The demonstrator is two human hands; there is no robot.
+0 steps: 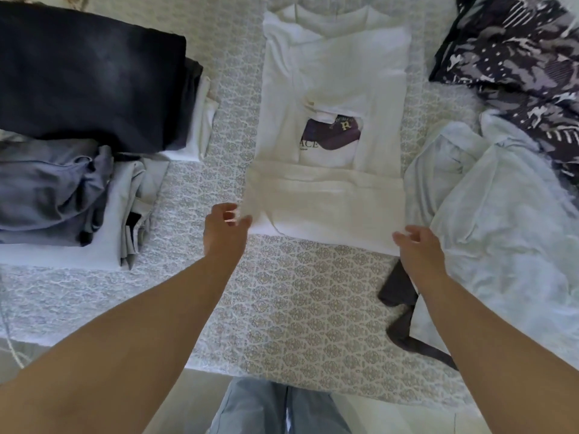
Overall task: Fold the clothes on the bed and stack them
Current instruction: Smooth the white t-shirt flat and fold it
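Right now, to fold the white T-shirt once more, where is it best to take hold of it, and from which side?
Probably at the two near corners of the white T-shirt, coming from the near edge. It lies flat, sides already folded in, its hem toward the person. The left hand and right hand are already at those corners.

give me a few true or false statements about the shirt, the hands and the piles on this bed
1. The white t-shirt lies in the middle of the bed with its sides folded in. True.
2. The left hand is at the shirt's near left corner. True.
3. The right hand rests on the dark folded stack. False: it is at the shirt's near right corner, and that stack lies far left.
4. The shirt's print is red. False: it is purple with dark lettering.
5. A pale blue garment lies unfolded to the right of the shirt. True.
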